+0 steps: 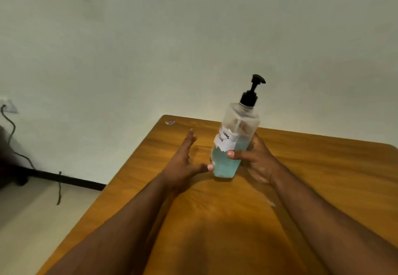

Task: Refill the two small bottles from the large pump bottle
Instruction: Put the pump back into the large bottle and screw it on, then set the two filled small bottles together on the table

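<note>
A large clear pump bottle [235,137] with a black pump head, a torn white label and pale blue liquid in its lower part stands tilted to the right on the wooden table [312,167]. My right hand [256,158] grips its lower half, thumb across the front and fingers behind. To the bottle's left is my left hand [183,156], fingers straight and spread, with only the thumb tip touching the bottle near its base. No small bottles are in view.
The table's far left corner lies just beyond my left hand, with a small scrap [170,122] on it. A bare wall stands behind. On the left, a wall socket [8,105] with a dangling cable [13,132] hangs above the floor.
</note>
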